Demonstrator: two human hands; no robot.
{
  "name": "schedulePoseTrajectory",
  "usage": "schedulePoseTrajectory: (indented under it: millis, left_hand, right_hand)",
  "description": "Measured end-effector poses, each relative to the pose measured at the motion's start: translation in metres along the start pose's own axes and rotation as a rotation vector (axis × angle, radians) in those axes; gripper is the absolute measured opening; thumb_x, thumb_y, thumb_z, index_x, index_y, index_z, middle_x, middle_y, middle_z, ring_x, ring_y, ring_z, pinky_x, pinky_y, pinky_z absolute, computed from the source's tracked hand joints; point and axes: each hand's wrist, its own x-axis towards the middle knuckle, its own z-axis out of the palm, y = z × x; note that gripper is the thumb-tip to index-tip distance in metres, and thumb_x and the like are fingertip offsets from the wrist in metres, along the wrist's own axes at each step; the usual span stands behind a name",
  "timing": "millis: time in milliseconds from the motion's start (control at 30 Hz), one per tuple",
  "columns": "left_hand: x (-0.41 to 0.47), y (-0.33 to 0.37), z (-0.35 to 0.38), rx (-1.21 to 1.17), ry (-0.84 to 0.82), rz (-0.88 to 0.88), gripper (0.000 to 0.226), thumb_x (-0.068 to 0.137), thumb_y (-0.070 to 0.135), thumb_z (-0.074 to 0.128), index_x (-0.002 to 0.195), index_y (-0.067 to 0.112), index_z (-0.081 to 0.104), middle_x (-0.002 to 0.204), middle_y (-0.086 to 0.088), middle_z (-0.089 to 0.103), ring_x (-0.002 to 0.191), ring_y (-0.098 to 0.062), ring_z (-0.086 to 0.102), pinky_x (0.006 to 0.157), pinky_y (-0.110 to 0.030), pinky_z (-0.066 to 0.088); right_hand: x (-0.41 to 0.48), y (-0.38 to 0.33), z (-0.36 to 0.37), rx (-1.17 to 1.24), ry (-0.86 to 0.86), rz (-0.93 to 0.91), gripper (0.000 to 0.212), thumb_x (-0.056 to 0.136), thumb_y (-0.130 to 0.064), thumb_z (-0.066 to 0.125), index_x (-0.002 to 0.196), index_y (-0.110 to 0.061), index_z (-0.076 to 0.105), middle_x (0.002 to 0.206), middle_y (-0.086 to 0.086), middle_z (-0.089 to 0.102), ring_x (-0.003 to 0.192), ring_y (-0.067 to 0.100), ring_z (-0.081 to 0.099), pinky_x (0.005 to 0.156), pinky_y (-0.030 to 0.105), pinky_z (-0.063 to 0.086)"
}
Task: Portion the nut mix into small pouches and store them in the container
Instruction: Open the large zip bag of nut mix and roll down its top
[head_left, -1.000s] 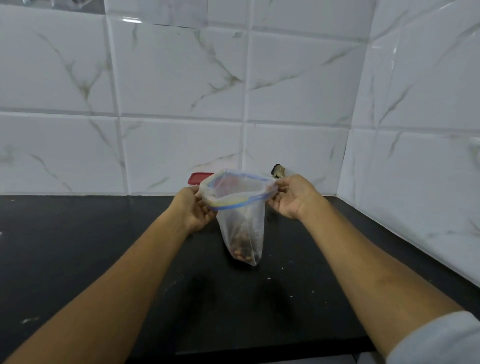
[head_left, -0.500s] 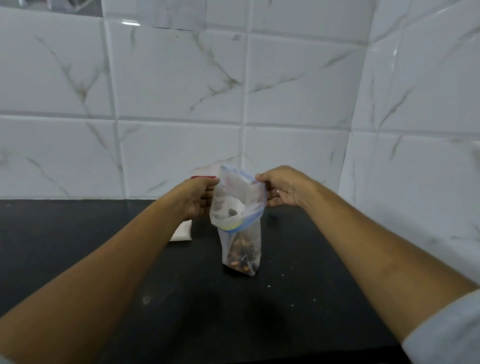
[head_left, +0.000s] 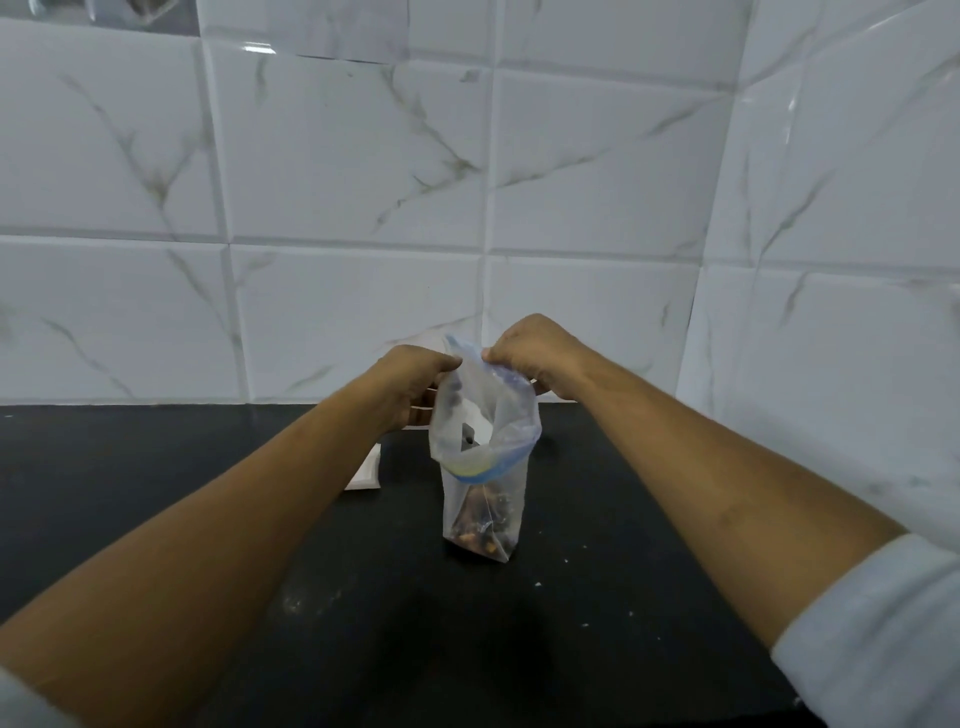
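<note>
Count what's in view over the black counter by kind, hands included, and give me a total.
Clear zip pouch holding nut mix: 1
Hands: 2, left hand and right hand, both pinching its top
White flat item beside the left forearm: 1
Total: 4

Kitchen, worktop corner.
Glossy white wall tiles (head_left: 353, 156) with grey marble veining stand behind the grip; a side wall (head_left: 841, 260) in the same tiles meets them in a corner to the right of it. A black worktop (head_left: 597, 649) flecked with pale crumbs lies below. Held in the grip is a clear zip bag (head_left: 485, 431) of mixed nuts (head_left: 480, 525), pinched at its mouth by the left hand (head_left: 410, 384) and right hand (head_left: 530, 351).
</note>
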Motion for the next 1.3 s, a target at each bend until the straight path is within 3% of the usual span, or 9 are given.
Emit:
schedulePoseTrajectory:
  millis: [133,300,500,567,733,867,1100,1200,1300]
  left_hand:
    - [0.008,-0.001,-0.003,-0.022,0.037,-0.015,0.03,0.1,0.027,0.063,0.112,0.0,0.068,0.088,-0.015,0.07,0.072,-0.025,0.067,0.058,-0.035,0.054]
    - [0.012,0.003,-0.01,-0.002,0.03,0.013,0.022,0.102,0.013,0.056,0.112,-0.004,0.066,0.084,-0.016,0.074,0.063,-0.023,0.069,0.057,-0.034,0.056]
    - [0.014,0.007,-0.013,0.033,0.037,0.066,0.026,0.101,0.028,0.061,0.105,0.005,0.074,0.087,-0.013,0.07,0.065,-0.021,0.062,0.058,-0.031,0.052]
    - [0.013,0.007,-0.016,0.01,0.035,0.049,0.028,0.102,0.029,0.059,0.096,0.007,0.077,0.08,-0.009,0.068,0.064,-0.02,0.059,0.057,-0.03,0.051]
    - [0.013,0.007,-0.023,-0.076,-0.019,-0.023,0.037,0.104,0.034,0.055,0.084,0.01,0.074,0.064,-0.003,0.07,0.059,-0.017,0.063,0.052,-0.027,0.05]
    - [0.015,0.003,-0.033,-0.236,-0.082,-0.113,0.04,0.106,0.032,0.052,0.074,0.01,0.063,0.057,-0.004,0.066,0.043,-0.014,0.061,0.043,-0.022,0.05]
    - [0.017,-0.009,-0.036,-0.384,-0.116,-0.247,0.029,0.1,0.033,0.064,0.085,0.01,0.073,0.081,-0.009,0.073,0.071,-0.026,0.069,0.061,-0.042,0.063]
    - [0.016,-0.016,-0.038,-0.379,-0.124,-0.227,0.023,0.1,0.026,0.064,0.107,0.007,0.075,0.091,-0.011,0.075,0.083,-0.028,0.07,0.076,-0.045,0.061]
    - [0.016,-0.025,-0.044,-0.324,-0.091,-0.177,0.019,0.099,0.019,0.064,0.095,0.003,0.073,0.079,-0.01,0.073,0.076,-0.025,0.068,0.077,-0.042,0.058]
  right_hand:
    - [0.002,0.003,0.003,0.097,-0.049,0.055,0.02,0.091,-0.003,0.066,0.104,0.011,0.071,0.086,0.017,0.068,0.079,0.03,0.069,0.071,0.04,0.062]
    - [0.006,0.008,0.004,0.172,-0.049,0.025,0.035,0.093,-0.018,0.074,0.111,0.011,0.068,0.086,0.016,0.064,0.076,0.026,0.061,0.071,0.037,0.051]
    - [0.01,0.006,0.004,0.371,-0.049,0.118,0.017,0.092,-0.003,0.07,0.106,0.004,0.074,0.098,0.019,0.078,0.072,0.022,0.071,0.079,0.041,0.064]
    - [0.011,0.006,0.005,0.459,-0.044,0.17,0.016,0.092,-0.001,0.07,0.105,0.007,0.072,0.095,0.02,0.078,0.064,0.021,0.071,0.067,0.038,0.065]
    - [0.011,0.004,0.001,0.573,-0.106,0.27,0.009,0.097,-0.004,0.067,0.095,0.004,0.07,0.079,0.015,0.071,0.049,0.017,0.063,0.058,0.039,0.059]
    - [0.006,0.007,-0.008,0.591,-0.213,0.347,0.031,0.107,-0.014,0.052,0.079,-0.006,0.063,0.052,0.003,0.056,0.038,0.011,0.048,0.04,0.025,0.043]
    - [0.008,0.021,-0.004,0.736,-0.271,0.465,0.031,0.106,-0.017,0.043,0.081,-0.01,0.06,0.065,0.001,0.053,0.045,0.014,0.048,0.052,0.025,0.047]
    - [0.003,0.026,-0.006,0.535,-0.239,0.377,0.02,0.104,-0.019,0.057,0.092,-0.007,0.068,0.086,0.008,0.068,0.07,0.02,0.065,0.062,0.037,0.057]
    - [-0.001,0.035,-0.013,0.387,-0.176,0.336,0.014,0.097,-0.017,0.069,0.104,-0.005,0.067,0.096,0.013,0.072,0.083,0.026,0.071,0.067,0.04,0.062]
